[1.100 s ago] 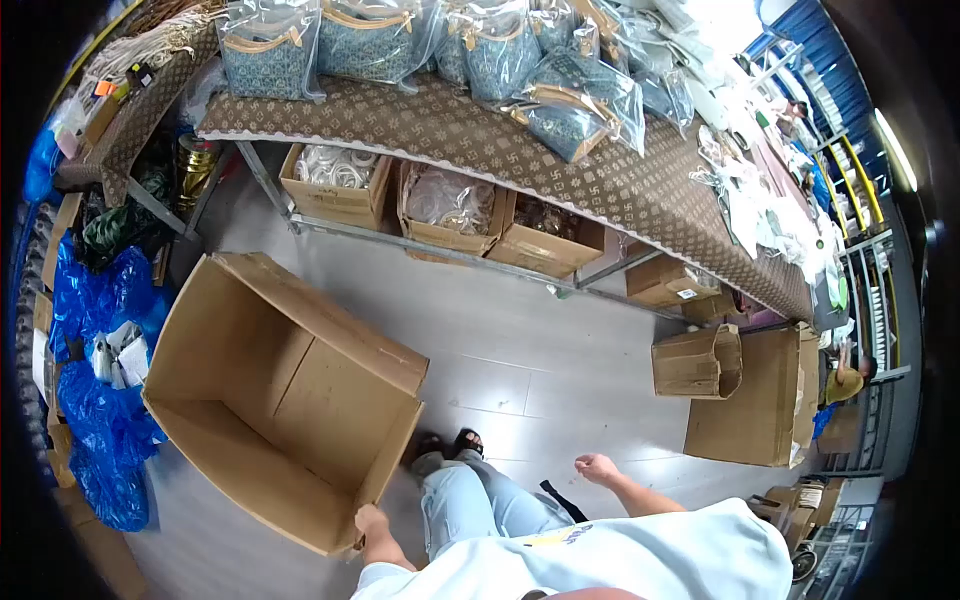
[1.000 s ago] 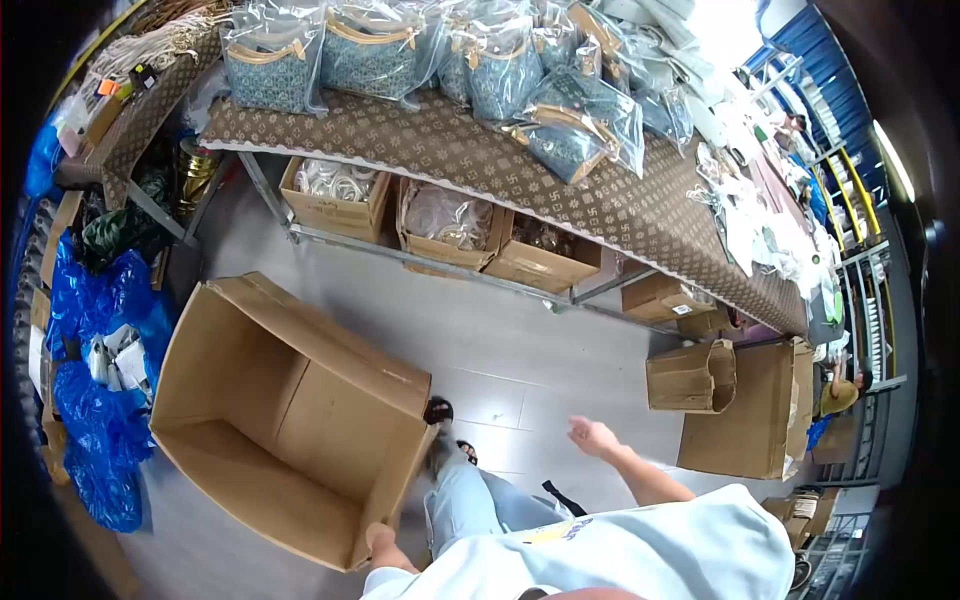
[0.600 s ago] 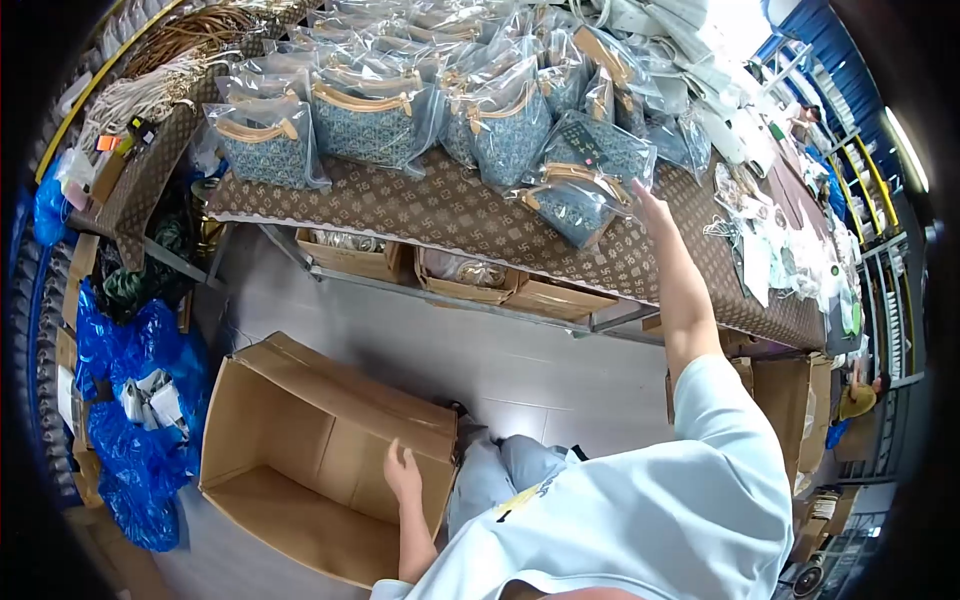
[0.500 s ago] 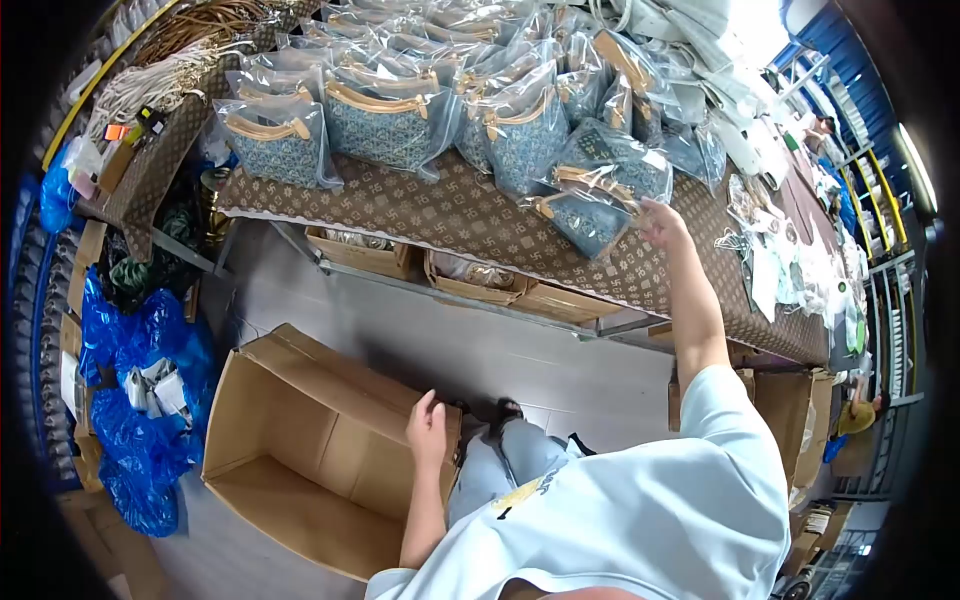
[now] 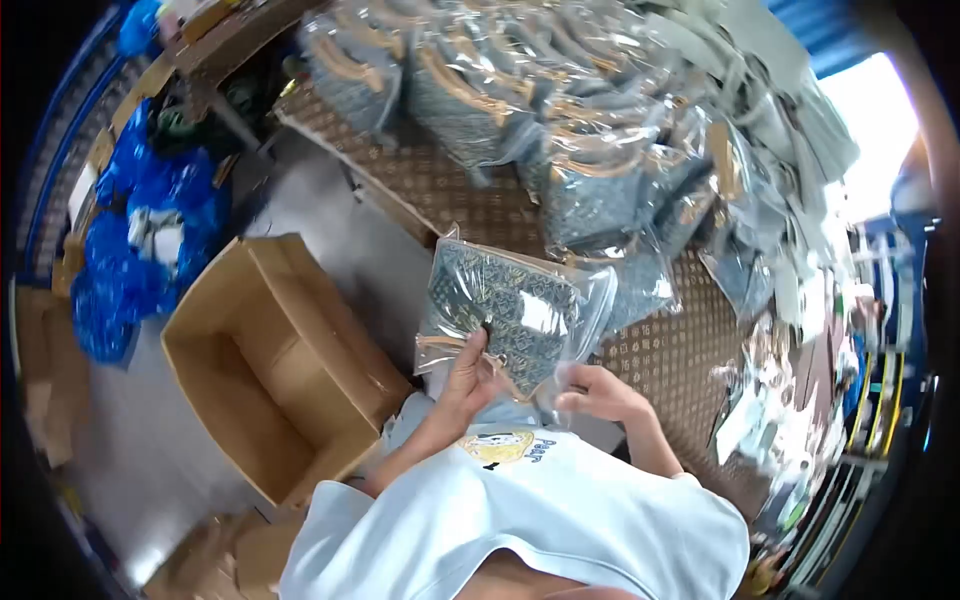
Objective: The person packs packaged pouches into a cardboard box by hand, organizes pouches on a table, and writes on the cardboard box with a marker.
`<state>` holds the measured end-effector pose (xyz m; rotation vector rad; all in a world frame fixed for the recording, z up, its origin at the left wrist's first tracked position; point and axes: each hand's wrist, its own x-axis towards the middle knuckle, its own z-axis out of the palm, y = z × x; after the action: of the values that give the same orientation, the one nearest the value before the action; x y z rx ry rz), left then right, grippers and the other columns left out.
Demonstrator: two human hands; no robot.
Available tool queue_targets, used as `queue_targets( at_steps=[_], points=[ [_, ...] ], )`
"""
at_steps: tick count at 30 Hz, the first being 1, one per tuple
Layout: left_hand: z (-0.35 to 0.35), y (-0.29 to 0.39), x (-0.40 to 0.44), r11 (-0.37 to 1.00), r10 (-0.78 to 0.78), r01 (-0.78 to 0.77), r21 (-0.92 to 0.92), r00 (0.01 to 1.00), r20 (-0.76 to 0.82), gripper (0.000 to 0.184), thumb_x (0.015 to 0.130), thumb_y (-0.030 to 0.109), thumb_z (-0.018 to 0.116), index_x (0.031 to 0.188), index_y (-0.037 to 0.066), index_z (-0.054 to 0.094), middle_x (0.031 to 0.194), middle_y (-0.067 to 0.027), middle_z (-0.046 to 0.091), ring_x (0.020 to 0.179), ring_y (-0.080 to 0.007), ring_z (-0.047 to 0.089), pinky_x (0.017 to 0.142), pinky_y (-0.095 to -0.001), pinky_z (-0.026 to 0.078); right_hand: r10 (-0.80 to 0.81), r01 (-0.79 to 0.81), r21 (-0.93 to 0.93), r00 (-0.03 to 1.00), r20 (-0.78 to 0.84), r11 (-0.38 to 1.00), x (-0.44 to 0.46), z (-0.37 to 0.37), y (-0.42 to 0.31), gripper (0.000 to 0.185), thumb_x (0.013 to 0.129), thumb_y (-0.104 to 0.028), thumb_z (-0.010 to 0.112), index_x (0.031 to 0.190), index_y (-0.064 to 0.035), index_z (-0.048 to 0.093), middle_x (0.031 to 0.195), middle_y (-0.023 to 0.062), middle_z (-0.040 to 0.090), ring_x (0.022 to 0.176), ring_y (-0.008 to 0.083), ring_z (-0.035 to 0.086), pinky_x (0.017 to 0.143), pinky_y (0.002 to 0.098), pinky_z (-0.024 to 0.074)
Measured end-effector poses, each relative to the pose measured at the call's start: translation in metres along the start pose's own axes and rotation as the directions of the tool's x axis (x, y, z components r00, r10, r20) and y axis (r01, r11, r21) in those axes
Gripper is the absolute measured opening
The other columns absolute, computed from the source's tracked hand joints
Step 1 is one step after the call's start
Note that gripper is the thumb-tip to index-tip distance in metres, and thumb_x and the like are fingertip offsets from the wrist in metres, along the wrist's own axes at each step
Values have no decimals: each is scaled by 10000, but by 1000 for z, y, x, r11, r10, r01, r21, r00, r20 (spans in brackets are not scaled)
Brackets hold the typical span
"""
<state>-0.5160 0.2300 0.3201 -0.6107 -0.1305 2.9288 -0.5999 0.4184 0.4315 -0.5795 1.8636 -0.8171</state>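
Note:
A blue patterned bag in clear plastic (image 5: 505, 305) is held up in front of my chest, above the near edge of the table. My left hand (image 5: 472, 378) grips its lower left part, thumb on the plastic. At the lower right of the wrapping is my right hand (image 5: 598, 392), fingers curled on the loose plastic end. A large open cardboard box (image 5: 285, 370) stands on the floor to the left, with its visible inside bare.
Many wrapped bags (image 5: 595, 195) crowd the brown patterned table (image 5: 660, 370). Blue plastic bags (image 5: 125, 265) lie at the left. White pieces (image 5: 755, 400) are spread on the table at the right. Flattened cardboard (image 5: 215, 560) shows at the lower left.
My right hand has come back from the table toward my chest, and a wrapped bag is now between both hands. My left hand has left the box edge. The view has turned.

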Motion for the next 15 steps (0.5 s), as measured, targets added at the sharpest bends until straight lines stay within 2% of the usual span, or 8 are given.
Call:
queue_targets(
  at_steps=[2, 4, 5, 6, 8, 10, 13, 15],
  points=[
    [-7, 21, -25, 986, 157, -154, 59, 986, -54, 396, 829, 234, 620, 1171, 73, 501, 1146, -80, 567, 1050, -216, 546, 928, -381, 432, -183, 152, -233, 976, -120, 961, 19, -60, -29, 443, 712, -93, 705, 1122, -12, 557, 1049, 97, 608, 980, 202, 554, 863, 306, 431],
    [-42, 36, -50, 924, 367, -349, 160, 924, -106, 349, 831, 195, 614, 1132, 49, 514, 1089, -58, 587, 1000, -195, 566, 904, -354, 451, -408, 141, -482, 757, -510, 865, 58, -121, -28, 653, 674, -41, 698, 1273, -59, 439, 1305, 160, 439, 1213, 268, 408, 992, 348, 334],
    [-36, 47, -73, 912, 383, -344, 224, 910, -160, 319, 823, 180, 623, 1099, 50, 529, 1012, -31, 600, 945, -169, 576, 878, -342, 459, -502, -22, -718, 700, -508, 696, 80, -149, -35, 783, 654, -70, 715, 1339, -65, 334, 1378, 163, 333, 1278, 291, 312, 1030, 373, 279],
    [-62, 49, -84, 881, 454, -403, 248, 868, -203, 318, 814, 189, 635, 1084, 55, 535, 995, -23, 598, 922, -153, 571, 850, -330, 463, -627, -24, -856, 671, -396, 516, 104, -177, -36, 822, 648, -54, 710, 1357, -77, 297, 1369, 162, 332, 1289, 331, 272, 1036, 412, 251],
    [-83, 48, -120, 824, 547, -422, 379, 766, -337, 369, 774, 239, 679, 1072, 74, 535, 991, -44, 598, 905, -180, 579, 784, -339, 486, -650, 37, -926, 722, -235, 376, 155, -221, -11, 855, 643, -65, 709, 1371, -78, 259, 1364, 163, 335, 1283, 336, 271, 1041, 426, 236],
    [-93, 35, -145, 749, 659, -548, 372, 560, -501, 306, 787, 217, 665, 1039, 93, 542, 950, -25, 593, 861, -161, 575, 728, -314, 480, -534, 15, -859, 789, -304, 511, 182, -231, -2, 871, 618, -128, 736, 1356, -69, 278, 1341, 177, 354, 1251, 342, 311, 1029, 434, 249],
    [-151, 4, -180, 495, 776, -819, 291, 265, -573, 278, 804, 190, 645, 1044, 98, 538, 977, -22, 595, 899, -163, 569, 809, -325, 470, -333, -224, -855, 852, -405, 467, 188, -221, -37, 873, 574, -251, 767, 1304, -23, 347, 1258, 212, 421, 1195, 361, 362, 998, 442, 279],
    [-160, -9, -196, 390, 749, -887, 247, 149, -646, 312, 783, 200, 676, 1045, 102, 538, 993, -27, 594, 903, -163, 569, 834, -327, 462, -233, -221, -918, 923, -306, 329, 198, -239, -37, 900, 521, -258, 780, 1265, 26, 359, 1188, 237, 438, 1125, 396, 385, 968, 434, 303]
  ],
)
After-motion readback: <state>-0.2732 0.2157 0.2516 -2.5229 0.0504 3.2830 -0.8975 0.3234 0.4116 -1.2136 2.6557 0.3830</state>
